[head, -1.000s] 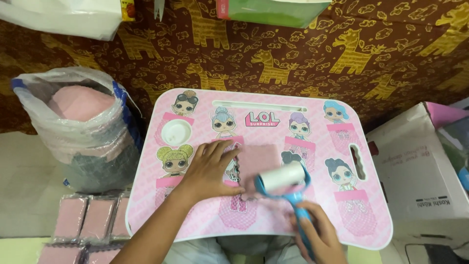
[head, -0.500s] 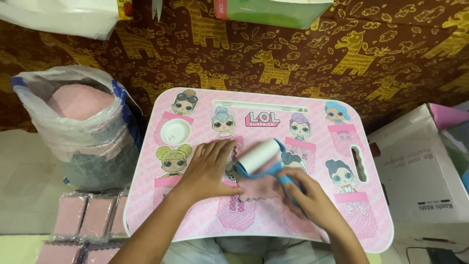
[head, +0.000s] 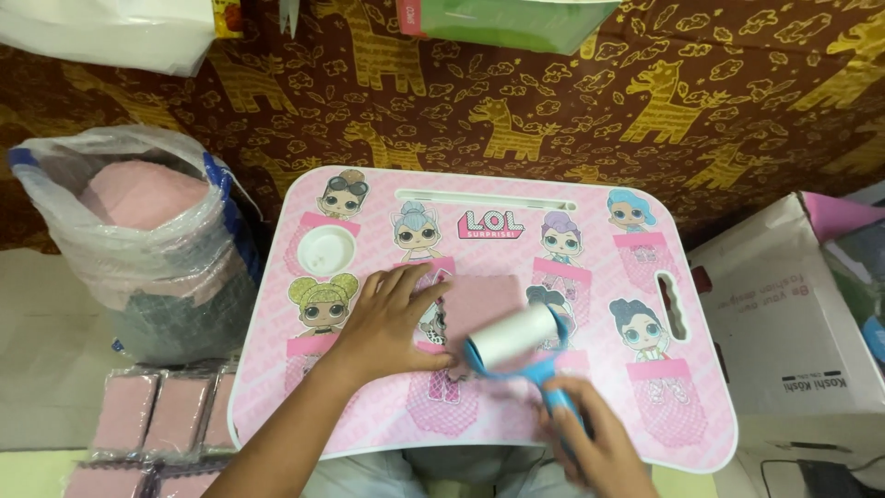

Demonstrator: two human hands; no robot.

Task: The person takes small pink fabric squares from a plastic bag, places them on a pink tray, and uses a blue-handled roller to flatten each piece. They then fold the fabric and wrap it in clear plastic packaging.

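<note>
Across the pink counter, her left hand lies spread, pinning a pink cloth, while her right hand, gripping the lint roller, might drag it askew.

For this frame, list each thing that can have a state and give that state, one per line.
Left hand: flat, pressing the pink cloth square.
Right hand: gripping the blue-handled lint roller, whose drum rests on the cloth.
Pink cartoon-printed lap table: upright.
Clear plastic sack of pink cloth: open-topped, full.
White cardboard box: open.

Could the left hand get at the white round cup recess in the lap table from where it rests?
Probably yes: the left hand lies flat on the pink table, and the white round recess beyond it is uncovered.
</note>
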